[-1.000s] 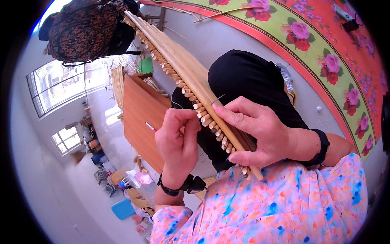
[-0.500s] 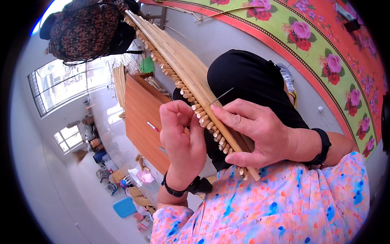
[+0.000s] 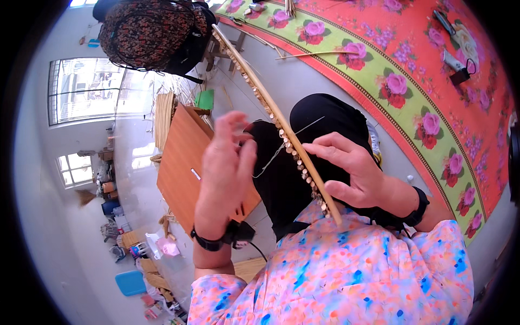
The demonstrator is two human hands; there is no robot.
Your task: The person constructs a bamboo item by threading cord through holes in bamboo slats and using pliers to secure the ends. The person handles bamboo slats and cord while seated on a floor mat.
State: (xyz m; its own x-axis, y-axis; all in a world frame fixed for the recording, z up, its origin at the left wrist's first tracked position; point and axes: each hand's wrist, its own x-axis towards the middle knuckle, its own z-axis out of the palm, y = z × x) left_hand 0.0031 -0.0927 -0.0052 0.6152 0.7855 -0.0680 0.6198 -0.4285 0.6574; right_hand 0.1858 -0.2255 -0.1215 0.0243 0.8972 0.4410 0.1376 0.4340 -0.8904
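Observation:
A long row of bamboo sticks (image 3: 295, 151), seen nearly edge-on, runs diagonally over my black-clad knees, with a pale rail along it and short cut ends bunched on its left. A thin metal needle (image 3: 311, 125) sticks out to the right; a pale thread (image 3: 268, 163) hangs to the left. My right hand (image 3: 351, 169) holds the near part of the row between thumb and fingers. My left hand (image 3: 227, 162), smeared by motion, is raised left of the row with its fingers loosely bent and apart, holding nothing that I can see.
A dark patterned backpack (image 3: 149, 40) rests at upper left. A tilted brown wooden board (image 3: 181, 173) and bundled sticks (image 3: 162, 122) are left. A red-green floral mat (image 3: 401, 81) covers the right floor, with small tools (image 3: 444, 24). Assorted items and a blue lid (image 3: 130, 283) line the left.
My left hand has lifted away leftward from the sticks, its fingers loosening. The row has turned more edge-on, revealing the thread, and my right hand's fingers have shifted slightly upward along with it.

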